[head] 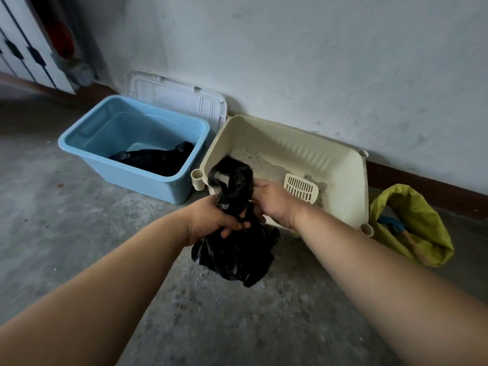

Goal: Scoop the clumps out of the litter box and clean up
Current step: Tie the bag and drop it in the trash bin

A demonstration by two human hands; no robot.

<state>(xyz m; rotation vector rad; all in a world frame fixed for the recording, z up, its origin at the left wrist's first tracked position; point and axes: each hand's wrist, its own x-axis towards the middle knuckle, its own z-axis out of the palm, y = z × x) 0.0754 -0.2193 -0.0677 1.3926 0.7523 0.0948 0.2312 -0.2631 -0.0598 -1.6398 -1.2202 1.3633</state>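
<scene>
Both hands grip a black plastic bag [235, 249] held over the floor just in front of the cream litter box [340, 165]. Left hand [211, 220] curls round its neck; right hand [272, 202] pinches the twisted top. Slotted scoop [301, 187] lies in the litter. Blue bin [87, 133] stands beside the box.

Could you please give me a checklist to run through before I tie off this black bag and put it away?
1. Grip: left hand and right hand both hold the black bag at its neck: ok.
2. Knot closed: cannot tell.
3. Blue bin open, its lid leaning on the wall: ok.
4. Scoop out of the litter box: not ok, it lies inside.
5. Floor free of granules: not ok, specks lie near the bag.
</scene>
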